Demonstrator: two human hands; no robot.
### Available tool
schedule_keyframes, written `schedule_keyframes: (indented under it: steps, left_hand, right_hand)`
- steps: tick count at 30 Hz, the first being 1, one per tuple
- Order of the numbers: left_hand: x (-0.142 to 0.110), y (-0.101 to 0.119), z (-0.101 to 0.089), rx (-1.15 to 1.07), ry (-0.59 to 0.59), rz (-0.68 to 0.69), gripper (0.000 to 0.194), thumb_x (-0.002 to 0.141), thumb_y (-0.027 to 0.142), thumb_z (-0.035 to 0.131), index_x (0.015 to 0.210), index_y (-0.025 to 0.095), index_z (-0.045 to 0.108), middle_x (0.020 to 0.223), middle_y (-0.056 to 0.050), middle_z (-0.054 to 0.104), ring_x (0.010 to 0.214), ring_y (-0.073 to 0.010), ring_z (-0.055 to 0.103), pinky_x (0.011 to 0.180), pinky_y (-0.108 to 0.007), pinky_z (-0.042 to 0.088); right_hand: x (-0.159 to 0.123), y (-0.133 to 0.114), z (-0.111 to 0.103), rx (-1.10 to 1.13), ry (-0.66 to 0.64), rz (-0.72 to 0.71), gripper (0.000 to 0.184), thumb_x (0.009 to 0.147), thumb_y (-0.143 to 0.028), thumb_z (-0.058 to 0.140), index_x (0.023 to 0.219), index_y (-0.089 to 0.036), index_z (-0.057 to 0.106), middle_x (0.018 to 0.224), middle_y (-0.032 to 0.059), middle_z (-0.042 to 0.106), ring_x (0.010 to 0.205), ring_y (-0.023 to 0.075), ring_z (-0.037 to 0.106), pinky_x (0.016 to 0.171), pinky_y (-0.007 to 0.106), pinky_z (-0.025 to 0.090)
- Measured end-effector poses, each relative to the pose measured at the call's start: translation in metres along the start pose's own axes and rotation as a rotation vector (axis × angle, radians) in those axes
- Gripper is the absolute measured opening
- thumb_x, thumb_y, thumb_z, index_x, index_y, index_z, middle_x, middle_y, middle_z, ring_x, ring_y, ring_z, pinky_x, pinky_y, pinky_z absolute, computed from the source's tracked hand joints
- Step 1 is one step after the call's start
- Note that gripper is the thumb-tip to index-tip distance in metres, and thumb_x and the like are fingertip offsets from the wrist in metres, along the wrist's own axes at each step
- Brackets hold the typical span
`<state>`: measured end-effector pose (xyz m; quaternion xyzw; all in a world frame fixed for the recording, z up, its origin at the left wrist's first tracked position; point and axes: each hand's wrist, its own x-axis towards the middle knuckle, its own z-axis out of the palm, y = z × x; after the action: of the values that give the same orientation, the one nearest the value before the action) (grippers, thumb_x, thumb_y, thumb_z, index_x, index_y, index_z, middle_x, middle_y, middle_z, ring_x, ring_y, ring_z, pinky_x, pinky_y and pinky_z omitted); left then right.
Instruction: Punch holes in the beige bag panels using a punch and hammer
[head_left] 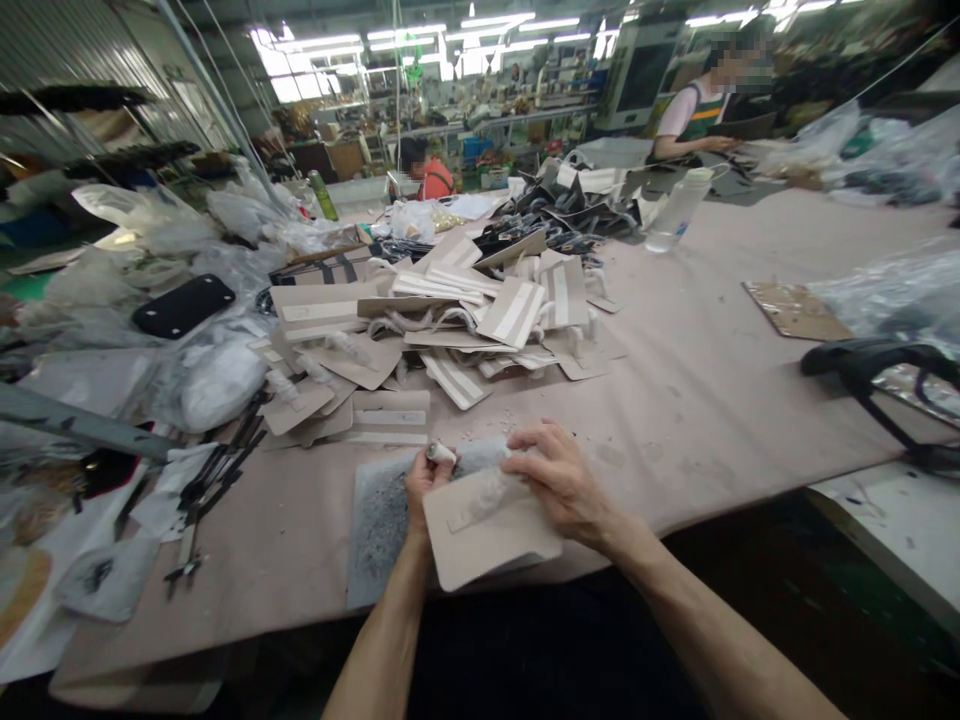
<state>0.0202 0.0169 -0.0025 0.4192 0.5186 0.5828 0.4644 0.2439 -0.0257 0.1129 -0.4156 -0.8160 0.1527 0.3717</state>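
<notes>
A beige panel [491, 550] with rounded corners is tilted in front of me, a plastic-wrapped handle on its face. My left hand [418, 492] is closed round a short white cylindrical object [441, 454] whose lower part is hidden, and lies against the panel's left edge. My right hand [559, 480] grips the panel at its upper right, fingers bent near the wrapped handle. Beneath them lies a worn grey board [375, 530] strewn with dark marks and bits. Just beyond is a heap of similar beige panels [390, 415] with pale strips.
A clear water bottle [675, 212] stands behind the heap. Dark straps and metal parts [187, 545] lie at left beside plastic bags [217, 380]. A black frame-like item [885, 375] and a brown panel [795, 310] are at right. Another person [694, 125] works across the table.
</notes>
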Motion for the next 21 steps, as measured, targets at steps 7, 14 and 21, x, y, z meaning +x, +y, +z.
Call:
schedule_keyframes:
  steps: [7,14,21]
  left_hand:
    - [0.0,0.007,0.001,-0.06,0.019,-0.041,0.037,0.073,0.044,0.079,0.094,0.017,0.066,0.09,-0.007,0.074,0.082,-0.0203,0.074,0.078,-0.031,0.057]
    - [0.0,0.003,-0.004,-0.06,0.008,-0.064,0.039,0.07,0.042,0.08,0.097,0.016,0.068,0.089,-0.007,0.075,0.08,-0.0204,0.072,0.072,-0.029,0.057]
    - [0.001,0.0,-0.003,-0.086,0.016,-0.034,0.037,0.073,0.042,0.078,0.099,0.016,0.068,0.091,-0.007,0.075,0.082,-0.0202,0.073,0.078,-0.031,0.058]
  right_hand:
    - [0.01,-0.011,0.005,-0.336,-0.314,-0.43,0.02,0.091,-0.013,0.05,0.103,-0.023,0.064,0.101,0.0035,0.062,0.094,0.0195,0.05,0.114,0.052,0.025]
    - [-0.005,0.03,0.026,-0.416,0.158,-0.155,0.031,0.092,-0.007,0.038,0.108,-0.015,0.063,0.097,0.0117,0.061,0.088,0.0217,0.053,0.079,0.038,0.048]
    - [-0.037,0.036,0.032,-0.257,0.288,-0.343,0.043,0.091,-0.005,0.041,0.128,-0.02,0.056,0.105,0.0107,0.065,0.085,0.0166,0.061,0.07,0.029,0.051]
